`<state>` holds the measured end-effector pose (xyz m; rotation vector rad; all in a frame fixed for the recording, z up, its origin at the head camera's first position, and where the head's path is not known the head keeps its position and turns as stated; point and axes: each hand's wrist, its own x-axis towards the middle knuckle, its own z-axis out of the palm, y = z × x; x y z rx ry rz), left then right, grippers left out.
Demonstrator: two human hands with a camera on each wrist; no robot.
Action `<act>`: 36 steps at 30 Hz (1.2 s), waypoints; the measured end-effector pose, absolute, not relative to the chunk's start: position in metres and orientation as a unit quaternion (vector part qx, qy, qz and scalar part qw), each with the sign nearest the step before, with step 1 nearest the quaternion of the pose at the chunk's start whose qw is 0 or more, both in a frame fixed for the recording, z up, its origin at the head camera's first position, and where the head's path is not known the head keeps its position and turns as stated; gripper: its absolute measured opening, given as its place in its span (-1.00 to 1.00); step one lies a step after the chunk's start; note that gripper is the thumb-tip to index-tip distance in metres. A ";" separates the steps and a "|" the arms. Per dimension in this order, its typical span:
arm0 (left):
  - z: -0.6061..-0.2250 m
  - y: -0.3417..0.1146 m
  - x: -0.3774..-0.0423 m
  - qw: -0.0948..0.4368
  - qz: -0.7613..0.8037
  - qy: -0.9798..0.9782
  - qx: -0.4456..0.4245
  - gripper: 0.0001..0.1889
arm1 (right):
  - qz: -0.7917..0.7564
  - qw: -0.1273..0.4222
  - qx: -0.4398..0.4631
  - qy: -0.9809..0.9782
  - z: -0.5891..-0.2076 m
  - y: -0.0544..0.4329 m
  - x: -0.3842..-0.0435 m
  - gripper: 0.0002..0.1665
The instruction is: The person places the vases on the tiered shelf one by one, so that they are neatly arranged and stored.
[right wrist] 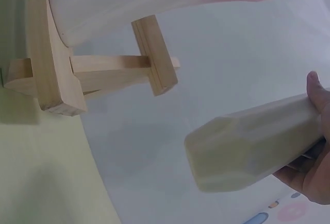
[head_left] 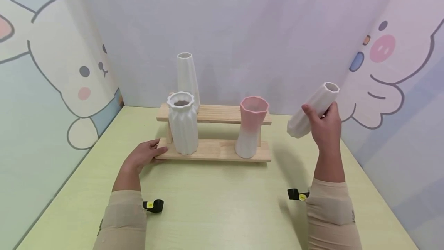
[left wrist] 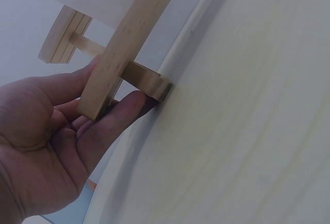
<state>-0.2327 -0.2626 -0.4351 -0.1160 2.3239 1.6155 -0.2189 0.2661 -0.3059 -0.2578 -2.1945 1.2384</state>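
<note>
My right hand [head_left: 326,126] grips a slim white vase [head_left: 313,109] in the air, right of the two-tier wooden stand [head_left: 218,150]. The vase tilts, its mouth up to the right; the right wrist view shows its base [right wrist: 219,154] apart from the stand. With my left hand [head_left: 143,155] I hold the left end of the lower shelf, thumb above and fingers below, as the left wrist view shows the shelf end [left wrist: 98,98]. A ribbed white vase [head_left: 184,126] and a pink-and-white vase [head_left: 251,126] stand on the lower shelf. A tall white vase [head_left: 187,78] stands on the upper shelf's left part.
The stand rests on a pale yellow-green tabletop [head_left: 215,203]. Behind it rises a plain pale backdrop [head_left: 222,30]. Side panels with cartoon animals flank the table. Small black devices [head_left: 157,206] project from both wrists.
</note>
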 end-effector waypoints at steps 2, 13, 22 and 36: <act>-0.435 -0.263 -0.232 0.154 0.568 0.808 -0.040 -0.11 | 0.468 0.302 -0.092 -0.825 -0.306 0.264 -0.219 -0.21; -0.435 -0.261 -0.231 0.156 0.568 0.807 -0.040 -0.14 | 0.463 0.282 -0.078 -0.836 -0.306 0.263 -0.226 -0.17; -0.434 -0.263 -0.230 0.157 0.563 0.811 -0.034 -0.12 | 0.457 0.272 -0.043 -0.846 -0.292 0.256 -0.235 -0.13; -0.436 -0.264 -0.231 0.156 0.562 0.812 -0.036 -0.11 | 0.448 0.258 -0.009 -0.856 -0.278 0.239 -0.241 -0.07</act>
